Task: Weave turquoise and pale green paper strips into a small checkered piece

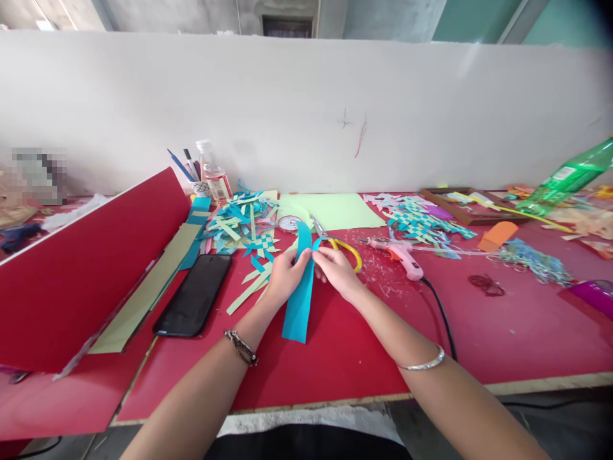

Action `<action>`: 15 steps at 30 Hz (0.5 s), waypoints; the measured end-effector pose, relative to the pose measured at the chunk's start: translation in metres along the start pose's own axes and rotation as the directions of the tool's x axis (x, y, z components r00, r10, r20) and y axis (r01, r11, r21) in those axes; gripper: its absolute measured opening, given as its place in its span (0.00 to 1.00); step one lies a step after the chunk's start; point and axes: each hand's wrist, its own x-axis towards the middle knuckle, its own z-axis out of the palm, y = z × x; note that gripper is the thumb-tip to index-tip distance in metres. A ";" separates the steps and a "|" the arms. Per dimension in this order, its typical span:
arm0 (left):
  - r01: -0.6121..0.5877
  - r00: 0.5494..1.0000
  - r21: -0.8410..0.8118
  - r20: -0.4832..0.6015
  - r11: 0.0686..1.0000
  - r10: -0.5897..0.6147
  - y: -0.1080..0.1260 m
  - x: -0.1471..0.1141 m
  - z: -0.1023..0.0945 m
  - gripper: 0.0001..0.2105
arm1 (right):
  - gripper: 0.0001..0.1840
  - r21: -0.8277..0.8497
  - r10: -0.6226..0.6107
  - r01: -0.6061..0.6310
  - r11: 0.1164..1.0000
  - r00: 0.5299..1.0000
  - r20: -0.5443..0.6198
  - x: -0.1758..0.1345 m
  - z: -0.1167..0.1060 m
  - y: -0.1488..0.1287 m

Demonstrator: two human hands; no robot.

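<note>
In the head view, my left hand (286, 276) is closed, thumb and fingers pinching a wide blue paper strip (297, 316) that slants down toward the table's front. My right hand (339, 273) is closed beside it, its fingertips at the strip's right edge. A narrow blue piece (317, 243) sticks up from between those fingertips; whether it is still joined to the strip I cannot tell. Behind my right hand lie scissors (355, 254) with yellow handles, partly hidden. A pink hot glue gun (405, 255) rests to the right, on its side.
Left of my hands lie a black phone (194, 297) and long paper strips (143, 291) against a red upright board (90, 275). Cut paper strips (239, 223) are heaped behind, near a plastic bottle (215, 176). Woven paper pieces (421, 217) and a green bottle (565, 179) stand right.
</note>
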 end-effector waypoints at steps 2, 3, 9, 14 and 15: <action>0.056 0.998 -0.061 0.004 0.997 -0.056 0.002 0.000 -0.001 0.18 | 0.15 -0.006 -0.004 0.004 1.000 0.999 0.041 0.000 0.000 0.001; 0.087 0.996 -0.091 0.012 0.992 -0.086 0.002 0.000 -0.001 0.17 | 0.15 -0.006 -0.006 0.007 1.000 0.998 0.061 0.000 0.000 0.001; 0.099 0.995 -0.163 0.029 0.982 -0.095 0.002 0.001 0.000 0.16 | 0.16 0.016 -0.009 0.008 1.000 0.998 0.065 -0.001 0.000 0.002; 0.064 0.994 -0.141 -0.078 0.988 -0.075 0.000 -0.001 0.007 0.16 | 0.15 0.035 -0.012 0.012 0.999 1.000 0.007 -0.001 0.003 0.001; 0.062 0.993 -0.141 -0.091 0.988 -0.075 0.000 -0.002 0.008 0.16 | 0.15 0.039 -0.010 0.011 0.999 1.000 -0.008 -0.001 0.003 0.001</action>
